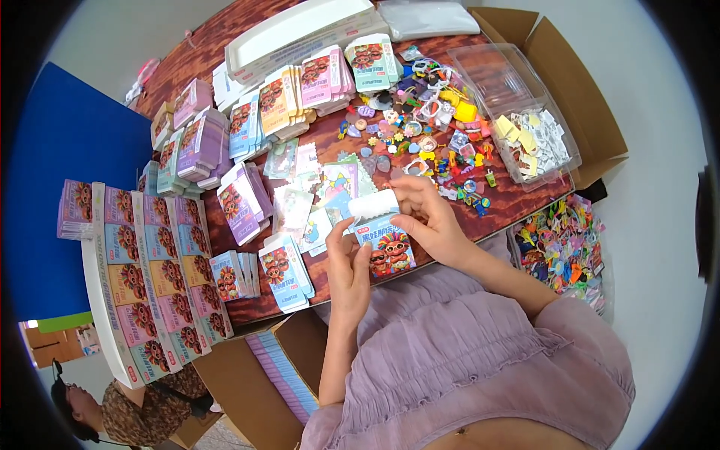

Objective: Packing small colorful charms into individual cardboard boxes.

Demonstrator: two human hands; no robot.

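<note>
Head view: left hand (348, 271), right hand (435, 225), one blue box (388, 249) between.

1. so both the left hand (349, 274) and right hand (429, 221) are on a little blue box (384, 244), white flap up top.
2. big messy pile of tiny colorful trinkets (446, 112) on the desk (510, 208), beyond the right hand.
3. cartoon packs (276, 103) stacked along the left side.
4. clear plastic tub (553, 172) of pale bits (544, 142), right beside a cardboard box (581, 86).

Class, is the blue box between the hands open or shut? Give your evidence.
Open: the box shows its white flap raised, not tucked in.
</note>
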